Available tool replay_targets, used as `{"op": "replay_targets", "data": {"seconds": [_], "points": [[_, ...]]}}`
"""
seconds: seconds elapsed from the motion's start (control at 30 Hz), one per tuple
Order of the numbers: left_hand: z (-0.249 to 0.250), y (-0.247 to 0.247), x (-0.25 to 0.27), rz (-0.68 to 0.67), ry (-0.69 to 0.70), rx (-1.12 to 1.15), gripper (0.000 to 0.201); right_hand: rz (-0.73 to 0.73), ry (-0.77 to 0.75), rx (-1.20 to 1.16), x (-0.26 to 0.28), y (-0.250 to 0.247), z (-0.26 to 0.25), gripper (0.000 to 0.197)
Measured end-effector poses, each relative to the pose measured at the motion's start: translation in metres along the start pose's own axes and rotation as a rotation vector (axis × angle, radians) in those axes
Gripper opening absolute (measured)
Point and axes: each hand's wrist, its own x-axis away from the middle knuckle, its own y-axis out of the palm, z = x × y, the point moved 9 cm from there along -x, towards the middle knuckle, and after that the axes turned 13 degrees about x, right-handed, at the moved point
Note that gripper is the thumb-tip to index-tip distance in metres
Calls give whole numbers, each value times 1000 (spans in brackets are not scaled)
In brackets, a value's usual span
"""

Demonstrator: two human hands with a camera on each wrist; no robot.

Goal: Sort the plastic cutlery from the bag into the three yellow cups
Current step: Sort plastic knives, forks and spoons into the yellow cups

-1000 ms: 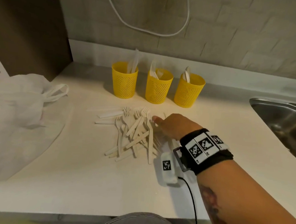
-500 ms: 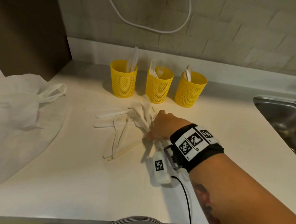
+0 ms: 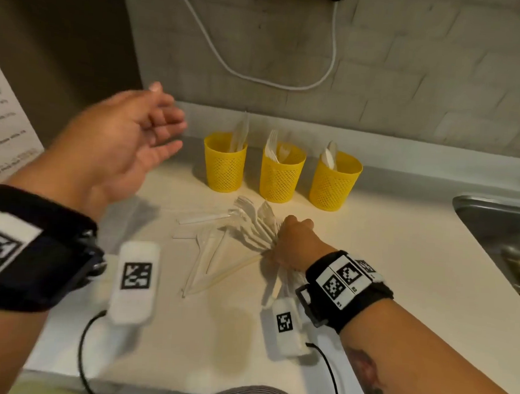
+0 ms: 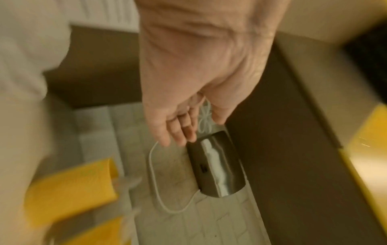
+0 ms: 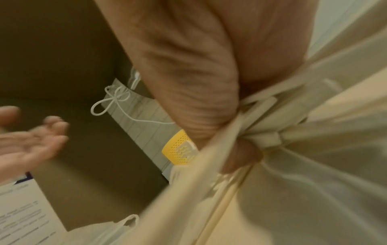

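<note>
Three yellow mesh cups stand in a row by the back wall: the left cup with knives, the middle cup with forks, the right cup with spoons. My right hand grips a bundle of white plastic forks just above the counter, their handles bunched in my fist. A few loose white pieces of cutlery lie on the counter to its left. My left hand hovers open and empty, palm turned inward, left of the cups; it is blurred.
A steel sink is sunk in the counter at the right. A white cable hangs on the tiled wall. A printed sheet stands at the far left. The white plastic bag shows only in the right wrist view.
My right hand has gathered most of the forks from the pile and lifted them in a bundle. My left hand has come into view, raised and open at the left.
</note>
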Motion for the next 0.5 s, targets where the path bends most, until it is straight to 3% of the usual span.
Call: {"op": "replay_targets", "data": {"seconds": [0.1,0.2,0.37,0.5], "points": [[-70,27,-24,71,-232,88,31,-9,-12,-39,0,-4,10,46],[-145,33,-25,127,-462,183,61,1,-13,-135,-2,-12,20,41],[-185,33,-30,208,-485,263,72,49,-78,-361,-5,-30,37,36],[-198,42,-29,160,-534,290,70,13,-195,-577,-6,-43,37,24]]}}
